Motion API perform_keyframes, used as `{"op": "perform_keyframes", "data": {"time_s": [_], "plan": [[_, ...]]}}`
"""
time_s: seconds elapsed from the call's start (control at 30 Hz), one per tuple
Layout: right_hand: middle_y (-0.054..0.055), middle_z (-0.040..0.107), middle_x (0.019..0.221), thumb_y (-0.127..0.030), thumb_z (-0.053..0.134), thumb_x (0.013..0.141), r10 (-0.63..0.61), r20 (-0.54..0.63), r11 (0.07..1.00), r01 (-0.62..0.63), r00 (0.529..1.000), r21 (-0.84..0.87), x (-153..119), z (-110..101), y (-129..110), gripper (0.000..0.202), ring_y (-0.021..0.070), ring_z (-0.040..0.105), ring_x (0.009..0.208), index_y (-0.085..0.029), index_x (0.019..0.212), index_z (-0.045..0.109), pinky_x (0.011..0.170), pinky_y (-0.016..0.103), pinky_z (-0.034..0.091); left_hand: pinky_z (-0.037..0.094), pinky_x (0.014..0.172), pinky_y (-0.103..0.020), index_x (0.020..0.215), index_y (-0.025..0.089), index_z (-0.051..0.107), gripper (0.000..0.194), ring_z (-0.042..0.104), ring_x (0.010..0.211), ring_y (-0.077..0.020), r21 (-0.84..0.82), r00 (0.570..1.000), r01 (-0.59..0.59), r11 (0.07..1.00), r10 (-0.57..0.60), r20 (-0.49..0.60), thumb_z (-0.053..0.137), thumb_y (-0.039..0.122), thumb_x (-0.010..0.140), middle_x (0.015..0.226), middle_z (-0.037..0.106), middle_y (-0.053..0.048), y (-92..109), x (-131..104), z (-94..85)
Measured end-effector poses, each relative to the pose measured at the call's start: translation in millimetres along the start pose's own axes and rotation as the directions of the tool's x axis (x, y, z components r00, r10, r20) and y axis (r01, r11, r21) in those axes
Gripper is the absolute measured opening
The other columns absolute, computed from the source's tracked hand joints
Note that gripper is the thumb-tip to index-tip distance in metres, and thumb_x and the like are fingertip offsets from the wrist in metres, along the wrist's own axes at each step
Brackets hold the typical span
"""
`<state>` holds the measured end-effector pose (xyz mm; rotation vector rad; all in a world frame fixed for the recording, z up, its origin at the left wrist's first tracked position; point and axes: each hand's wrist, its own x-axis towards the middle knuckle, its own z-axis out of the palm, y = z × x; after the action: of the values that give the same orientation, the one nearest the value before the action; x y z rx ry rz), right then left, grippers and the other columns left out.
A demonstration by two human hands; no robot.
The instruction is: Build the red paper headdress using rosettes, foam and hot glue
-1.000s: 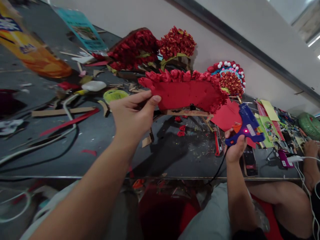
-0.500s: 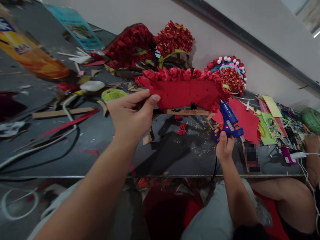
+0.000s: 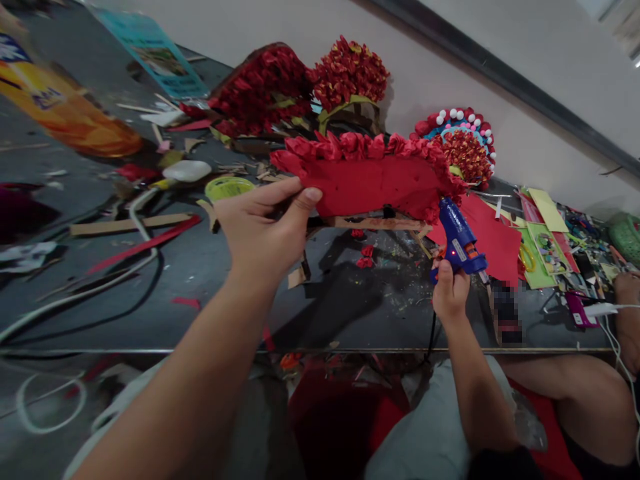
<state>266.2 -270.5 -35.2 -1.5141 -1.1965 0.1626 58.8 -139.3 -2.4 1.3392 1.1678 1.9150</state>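
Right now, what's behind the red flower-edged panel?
Past the top of the panel, a dark red petal-covered piece and a red-yellow petal cluster show; behind its right end, part of a white-beaded ornament. Whatever lies directly behind it is covered.

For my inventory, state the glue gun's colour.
The glue gun is mostly blue; see head view.
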Motion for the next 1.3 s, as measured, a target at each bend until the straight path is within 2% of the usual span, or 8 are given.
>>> {"op": "perform_keyframes", "data": {"time_s": [0.13, 0.33, 0.57, 0.87, 1.03, 1.2, 1.3], "plan": [[0.005, 0.068, 0.080, -0.051, 0.046, 0.085, -0.047, -0.011, 0.998, 0.046, 0.999, -0.043, 0.5, -0.5, -0.3, 0.037, 0.0181, 0.063, 0.076, -0.018, 0.087, 0.064, 0.072, 0.031, 0.050, 0.043, 0.052, -0.019, 0.073, 0.012, 0.075, 0.023, 0.043, 0.050, -0.0056, 0.003, 0.998, -0.054, 0.999, 0.054, 0.028, 0.072, 0.031, 0.060, 0.052, 0.055, 0.003, -1.9, 0.5, -0.4], [0.005, 0.069, 0.080, -0.051, 0.047, 0.085, -0.063, -0.030, 0.996, 0.061, 0.998, -0.059, -0.6, -0.5, 0.4, 0.036, 0.0181, 0.064, 0.075, -0.019, 0.087, 0.064, 0.072, 0.031, 0.051, 0.031, 0.045, -0.015, 0.066, 0.012, 0.073, 0.021, 0.037, 0.049, -0.0039, 0.008, 0.997, -0.059, 0.998, 0.059, 0.047, 0.072, 0.031, 0.060, 0.049, 0.048, 0.003, 2.7, 1.9, -0.2], [0.006, 0.069, 0.085, -0.052, 0.045, 0.085, -0.021, 0.000, 0.999, 0.021, 1.000, -0.032, -1.4, 0.4, -0.4, 0.038, 0.0178, 0.065, 0.076, -0.019, 0.092, 0.062, 0.071, 0.031, 0.052, 0.037, 0.049, -0.017, 0.067, 0.012, 0.074, 0.023, 0.041, 0.050, -0.0052, -0.007, 0.999, -0.048, 0.999, 0.048, 0.021, 0.073, 0.033, 0.058, 0.052, 0.053, 0.003, 0.1, 2.0, 0.0], [0.007, 0.069, 0.088, -0.051, 0.045, 0.086, -0.036, 0.017, 0.996, 0.038, 0.999, -0.081, -1.1, -0.7, -2.1, 0.038, 0.0192, 0.065, 0.081, -0.018, 0.095, 0.062, 0.075, 0.033, 0.051, 0.033, 0.048, -0.016, 0.062, 0.010, 0.069, 0.024, 0.036, 0.050, -0.0045, 0.016, 0.998, -0.048, 0.999, 0.047, 0.028, 0.071, 0.034, 0.058, 0.050, 0.045, 0.004, 3.4, 1.4, -0.6], [0.006, 0.069, 0.086, -0.051, 0.043, 0.087, -0.059, 0.027, 0.990, 0.062, 0.998, -0.129, -0.1, -1.7, -6.7, 0.038, 0.0196, 0.064, 0.084, -0.018, 0.092, 0.063, 0.077, 0.032, 0.050, 0.022, 0.042, -0.014, 0.050, 0.011, 0.057, 0.026, 0.029, 0.048, -0.0033, 0.057, 0.986, -0.127, 0.990, 0.119, 0.117, 0.066, 0.032, 0.064, 0.048, 0.034, 0.004, 10.0, 1.7, -1.5], [0.006, 0.068, 0.082, -0.051, 0.044, 0.087, -0.045, 0.056, 0.991, 0.052, 0.997, -0.126, 2.3, -2.1, -14.6, 0.038, 0.0192, 0.063, 0.080, -0.018, 0.090, 0.062, 0.074, 0.032, 0.050, 0.020, 0.041, -0.013, 0.050, 0.011, 0.054, 0.023, 0.023, 0.045, -0.0019, 0.080, 0.964, -0.226, 0.971, 0.211, 0.164, 0.064, 0.025, 0.066, 0.046, 0.029, 0.006, 11.5, 1.1, -2.7], [0.006, 0.068, 0.083, -0.050, 0.046, 0.086, -0.013, 0.071, 0.995, 0.019, 0.997, -0.094, 3.6, -2.1, -17.5, 0.036, 0.0190, 0.063, 0.082, -0.018, 0.091, 0.062, 0.076, 0.032, 0.050, 0.020, 0.041, -0.013, 0.051, 0.011, 0.055, 0.024, 0.026, 0.045, -0.0020, 0.085, 0.966, -0.226, 0.971, 0.211, 0.151, 0.065, 0.026, 0.066, 0.047, 0.031, 0.006, 7.4, 0.5, -3.3]]}}
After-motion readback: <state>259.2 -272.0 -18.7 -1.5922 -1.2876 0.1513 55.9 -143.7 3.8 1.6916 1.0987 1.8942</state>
